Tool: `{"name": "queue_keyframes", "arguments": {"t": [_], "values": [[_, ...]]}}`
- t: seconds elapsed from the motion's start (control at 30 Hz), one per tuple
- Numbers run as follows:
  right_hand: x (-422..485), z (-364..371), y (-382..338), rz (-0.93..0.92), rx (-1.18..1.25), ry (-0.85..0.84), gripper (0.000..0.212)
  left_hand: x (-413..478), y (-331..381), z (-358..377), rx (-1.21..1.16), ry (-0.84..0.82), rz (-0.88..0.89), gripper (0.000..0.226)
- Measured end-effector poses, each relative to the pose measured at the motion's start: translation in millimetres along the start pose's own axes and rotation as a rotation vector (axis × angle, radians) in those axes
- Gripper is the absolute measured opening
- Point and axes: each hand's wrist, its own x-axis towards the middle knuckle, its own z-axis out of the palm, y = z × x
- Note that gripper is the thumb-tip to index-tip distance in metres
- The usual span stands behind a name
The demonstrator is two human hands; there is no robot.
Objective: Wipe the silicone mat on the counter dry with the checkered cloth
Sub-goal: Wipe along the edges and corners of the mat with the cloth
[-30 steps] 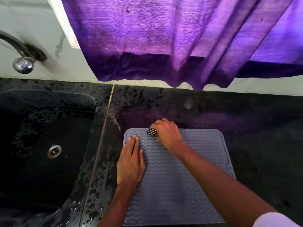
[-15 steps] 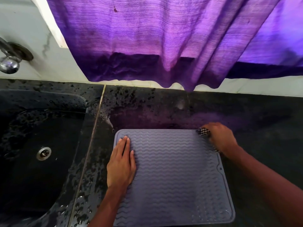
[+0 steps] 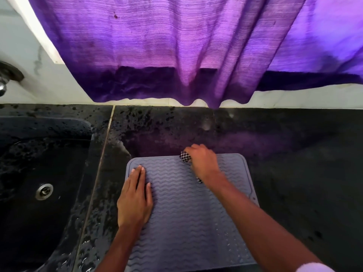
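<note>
Single head view, close, steeply down onto counter (image 3: pixel 294 173), facing curtain (image 3: pixel 176 46).

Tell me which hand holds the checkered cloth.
The right hand, at the mat's far edge, grips the bunched checkered cloth; the left hand lies flat, fingers straight, holding nothing.

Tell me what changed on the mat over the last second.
The right hand, gripping the bunched checkered cloth, swept along the far edge of the silicone mat: from left of centre out to the far right corner, then back to about the middle. Nothing was taken up or let go. The left hand stayed flat on the mat's left side; the mat did not visibly shift.
</note>
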Motion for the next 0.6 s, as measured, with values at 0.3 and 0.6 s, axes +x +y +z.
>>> {"name": "queue_keyframes", "arguments": {"t": [0.3, 0.6], "values": [[-21, -14, 77, 0.096, -0.121, 0.039, 0.036, -1, 0, 2, -0.021, -0.004, -0.029, 0.058], [-55, -39, 141, 0.291, -0.265, 0.025, 0.021, -1, 0, 2, -0.043, -0.012, -0.036, 0.055]]}}
